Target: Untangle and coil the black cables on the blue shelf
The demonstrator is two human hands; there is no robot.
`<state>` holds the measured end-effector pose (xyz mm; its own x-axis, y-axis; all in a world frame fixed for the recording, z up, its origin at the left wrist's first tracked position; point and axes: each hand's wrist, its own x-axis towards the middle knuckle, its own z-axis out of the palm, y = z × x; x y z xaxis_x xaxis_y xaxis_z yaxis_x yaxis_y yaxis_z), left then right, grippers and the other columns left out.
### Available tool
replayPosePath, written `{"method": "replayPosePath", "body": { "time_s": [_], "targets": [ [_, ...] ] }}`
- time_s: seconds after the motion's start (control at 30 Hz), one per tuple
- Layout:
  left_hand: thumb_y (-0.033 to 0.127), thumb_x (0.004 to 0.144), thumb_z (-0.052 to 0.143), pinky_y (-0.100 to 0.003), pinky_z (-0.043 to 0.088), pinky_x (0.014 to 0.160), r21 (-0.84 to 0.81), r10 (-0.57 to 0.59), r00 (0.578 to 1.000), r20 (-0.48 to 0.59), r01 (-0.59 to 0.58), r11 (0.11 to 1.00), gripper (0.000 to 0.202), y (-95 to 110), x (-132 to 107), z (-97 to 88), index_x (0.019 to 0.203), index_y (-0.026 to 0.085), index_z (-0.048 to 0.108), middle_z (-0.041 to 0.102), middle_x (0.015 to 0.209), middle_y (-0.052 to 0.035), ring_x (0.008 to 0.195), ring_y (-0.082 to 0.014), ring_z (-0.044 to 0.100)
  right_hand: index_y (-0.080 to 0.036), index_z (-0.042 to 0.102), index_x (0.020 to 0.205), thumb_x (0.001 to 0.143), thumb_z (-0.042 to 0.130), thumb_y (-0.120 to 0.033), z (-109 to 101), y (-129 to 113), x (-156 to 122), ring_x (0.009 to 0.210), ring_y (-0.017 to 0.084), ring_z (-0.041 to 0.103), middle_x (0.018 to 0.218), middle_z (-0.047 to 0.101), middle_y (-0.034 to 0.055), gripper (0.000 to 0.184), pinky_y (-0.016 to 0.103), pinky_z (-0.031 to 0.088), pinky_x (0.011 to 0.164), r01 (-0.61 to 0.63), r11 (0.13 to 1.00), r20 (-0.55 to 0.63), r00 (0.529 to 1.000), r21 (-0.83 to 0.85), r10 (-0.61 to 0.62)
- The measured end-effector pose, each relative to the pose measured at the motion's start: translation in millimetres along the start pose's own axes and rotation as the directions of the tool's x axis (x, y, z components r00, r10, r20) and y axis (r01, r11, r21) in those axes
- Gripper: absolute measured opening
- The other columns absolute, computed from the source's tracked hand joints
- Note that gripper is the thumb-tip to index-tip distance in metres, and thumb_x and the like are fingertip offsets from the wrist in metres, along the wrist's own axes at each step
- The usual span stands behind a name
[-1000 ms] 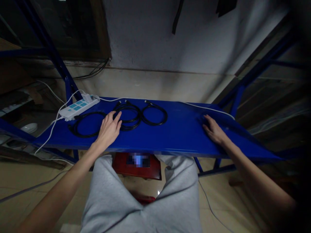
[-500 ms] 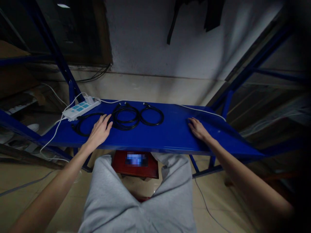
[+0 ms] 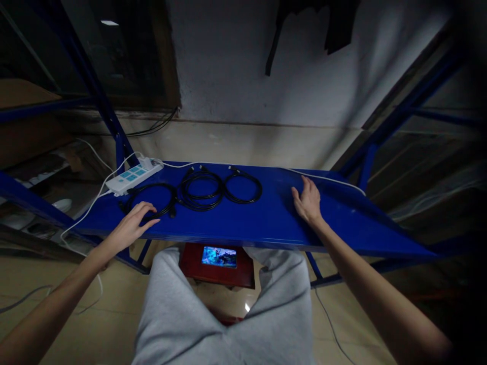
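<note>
Coiled black cables lie in a row on the blue shelf [image 3: 243, 225]: a left coil [image 3: 175, 196], a middle coil [image 3: 201, 207] and a right coil [image 3: 261, 190]. My left hand [image 3: 133, 225] is at the near side of the left coil, thumb and fingers apart, overlapping part of the cable; whether it touches the cable I cannot tell. Over the right part of the shelf is my right hand [image 3: 309, 202], fingers spread and holding nothing. Pale connector ends show at the far side of the middle and right coils.
A white power strip [image 3: 134, 178] with blue sockets and a plugged-in adapter sits at the shelf's left end. A white cord [image 3: 323, 176] runs along the back edge. Below, a lit phone [image 3: 219, 257] rests on a red stool [image 3: 228, 276]. Blue frame posts flank both sides.
My left hand has drawn back left and towards me, uncovering more of the left coil. My right hand has turned slightly, its fingers now pointing more away from me. The view has shifted slightly.
</note>
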<state>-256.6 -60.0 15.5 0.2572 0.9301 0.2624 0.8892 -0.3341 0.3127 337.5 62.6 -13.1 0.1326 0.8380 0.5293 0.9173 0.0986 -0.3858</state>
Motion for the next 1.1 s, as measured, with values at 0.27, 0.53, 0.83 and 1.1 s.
{"method": "replayPosePath", "body": {
  "time_s": [0.27, 0.53, 0.83, 1.1],
  "targets": [
    [0.049, 0.096, 0.035, -0.040, 0.052, 0.089, 0.080, -0.124, 0.991, -0.049, 0.128, 0.989, 0.034, -13.0, 4.3, -5.0, 0.107, 0.024, 0.055, 0.069, 0.106, -0.0097, 0.097, -0.0275, 0.065, -0.015, 0.029, 0.154, 0.097, 0.029, -0.062, -0.9, 5.2, 0.5, 0.137, 0.040, 0.040, 0.147, 0.044, 0.0234, 0.075, 0.062, 0.035, 0.112, -0.087, 0.995, -0.002, 0.996, 0.051, 0.087],
    [0.054, 0.098, 0.042, -0.036, 0.051, 0.084, 0.153, -0.059, 0.954, -0.293, 0.108, 0.982, 0.040, 11.4, 30.4, -30.3, 0.099, 0.019, 0.063, 0.069, 0.095, -0.0076, 0.089, -0.0248, 0.065, -0.011, 0.039, 0.144, 0.098, 0.032, -0.057, 9.7, 21.5, 3.4, 0.123, 0.034, 0.050, 0.130, 0.055, 0.0233, 0.065, 0.056, 0.038, 0.106, -0.022, 0.998, -0.108, 0.994, 0.065, 0.029],
    [0.040, 0.099, 0.053, -0.036, 0.039, 0.078, 0.362, 0.298, 0.766, -0.569, -0.091, 0.928, 0.026, 72.3, 58.7, -49.8, 0.088, 0.018, 0.062, 0.059, 0.079, -0.0060, 0.084, -0.0225, 0.053, -0.009, 0.045, 0.139, 0.099, 0.036, -0.042, -4.5, 6.6, -3.3, 0.120, 0.032, 0.048, 0.126, 0.054, 0.0240, 0.053, 0.052, 0.038, 0.104, 0.005, 1.000, -0.250, 0.968, 0.004, -0.003],
    [0.024, 0.100, 0.050, -0.034, 0.032, 0.068, 0.529, 0.759, 0.568, -0.317, -0.558, 0.639, 0.020, 140.5, 92.9, 6.1, 0.088, 0.019, 0.064, 0.054, 0.067, -0.0012, 0.068, -0.0166, 0.048, -0.020, 0.054, 0.129, 0.101, 0.038, -0.041, -14.4, -83.6, -37.3, 0.123, 0.029, 0.050, 0.127, 0.055, 0.0149, 0.039, 0.052, 0.042, 0.105, 0.284, 0.908, -0.227, 0.949, 0.309, -0.219]
  ]
}}
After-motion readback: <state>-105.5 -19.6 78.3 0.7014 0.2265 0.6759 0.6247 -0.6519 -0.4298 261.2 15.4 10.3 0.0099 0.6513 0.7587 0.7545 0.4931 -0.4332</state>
